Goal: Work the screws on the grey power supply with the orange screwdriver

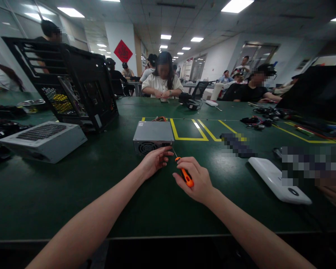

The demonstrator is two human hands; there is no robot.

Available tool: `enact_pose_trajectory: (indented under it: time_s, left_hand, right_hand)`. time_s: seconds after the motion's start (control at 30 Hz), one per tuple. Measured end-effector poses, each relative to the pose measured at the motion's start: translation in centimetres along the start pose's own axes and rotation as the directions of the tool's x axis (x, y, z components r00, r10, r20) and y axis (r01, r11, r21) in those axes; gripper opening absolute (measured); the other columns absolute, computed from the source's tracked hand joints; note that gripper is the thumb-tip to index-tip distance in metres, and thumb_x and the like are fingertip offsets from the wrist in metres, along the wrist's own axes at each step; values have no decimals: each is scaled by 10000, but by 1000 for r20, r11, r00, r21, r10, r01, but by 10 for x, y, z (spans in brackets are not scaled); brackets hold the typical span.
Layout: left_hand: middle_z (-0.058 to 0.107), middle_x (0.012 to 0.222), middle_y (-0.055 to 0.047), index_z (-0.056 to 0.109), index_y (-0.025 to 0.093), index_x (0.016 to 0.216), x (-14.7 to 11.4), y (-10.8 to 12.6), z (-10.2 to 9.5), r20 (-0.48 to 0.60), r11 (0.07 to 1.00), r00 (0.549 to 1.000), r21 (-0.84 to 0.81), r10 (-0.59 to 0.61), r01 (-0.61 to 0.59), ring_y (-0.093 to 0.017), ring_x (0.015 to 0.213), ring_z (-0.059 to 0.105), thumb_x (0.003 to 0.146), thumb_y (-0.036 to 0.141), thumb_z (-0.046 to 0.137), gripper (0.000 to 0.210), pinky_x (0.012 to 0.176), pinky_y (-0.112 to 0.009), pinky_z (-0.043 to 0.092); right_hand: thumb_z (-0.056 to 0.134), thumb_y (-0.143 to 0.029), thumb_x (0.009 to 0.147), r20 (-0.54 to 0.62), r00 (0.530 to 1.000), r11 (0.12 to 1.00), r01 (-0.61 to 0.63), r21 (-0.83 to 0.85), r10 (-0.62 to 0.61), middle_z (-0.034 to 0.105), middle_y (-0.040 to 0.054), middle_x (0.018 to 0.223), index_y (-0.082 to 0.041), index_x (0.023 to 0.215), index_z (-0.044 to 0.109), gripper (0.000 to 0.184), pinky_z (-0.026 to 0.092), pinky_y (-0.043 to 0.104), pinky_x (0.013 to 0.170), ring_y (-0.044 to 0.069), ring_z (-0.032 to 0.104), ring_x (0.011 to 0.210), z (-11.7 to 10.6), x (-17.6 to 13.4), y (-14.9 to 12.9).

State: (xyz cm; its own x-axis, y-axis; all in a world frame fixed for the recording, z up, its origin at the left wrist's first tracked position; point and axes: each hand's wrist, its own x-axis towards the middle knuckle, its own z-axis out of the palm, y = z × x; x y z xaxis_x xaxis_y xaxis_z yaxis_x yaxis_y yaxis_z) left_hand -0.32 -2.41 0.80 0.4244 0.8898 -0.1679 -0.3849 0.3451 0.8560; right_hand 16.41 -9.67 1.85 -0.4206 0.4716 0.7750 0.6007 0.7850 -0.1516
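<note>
A grey computer power supply [154, 131] stands on the green table ahead of me, its fan grille and socket side facing me. My left hand [154, 163] is at its lower front edge, fingers loosely bent and apart, the index finger reaching to the right corner by the socket. Whether the fingertips touch the casing, I cannot tell. My right hand [197, 179] is closed around the orange and black handle of a screwdriver [188, 178]. Its thin shaft points up and left, with the tip at the power supply's right front corner, close to my left fingertips.
A black computer case [96, 93] and another grey power supply [44, 140] stand left. To the right lie a white device [277, 179] and a dark, pixelated object [238, 145]. Cables [257, 121] lie farther back. A person [162, 84] sits opposite; another person's hand [334, 192] is at far right.
</note>
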Motion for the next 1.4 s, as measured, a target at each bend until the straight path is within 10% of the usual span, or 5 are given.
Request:
enact_pose_trajectory:
  time_s: [0.47, 1.4]
  left_hand:
    - [622, 866, -38, 621, 155, 1027, -2, 1, 2, 6, 998, 1000, -59, -10, 10, -65, 606, 523, 816, 253, 517, 255, 521, -173, 405]
    - [608, 798, -38, 604, 141, 937, -1, -6, 2, -55, 1000, 998, -15, 23, -24, -78, 611, 556, 760, 109, 493, 211, 526, -176, 437]
  right_hand:
    - [656, -211, 709, -147, 987, 996, -58, 62, 66, 568, 57, 900, -214, 935, 457, 301, 514, 326, 670, 177, 581, 822, 0, 2, 3]
    - [529, -83, 760, -57, 988, 989, 146, 14, -145, 605, 99, 1100, -217, 1114, 441, 389, 494, 429, 816, 211, 554, 993, 4, 4, 1]
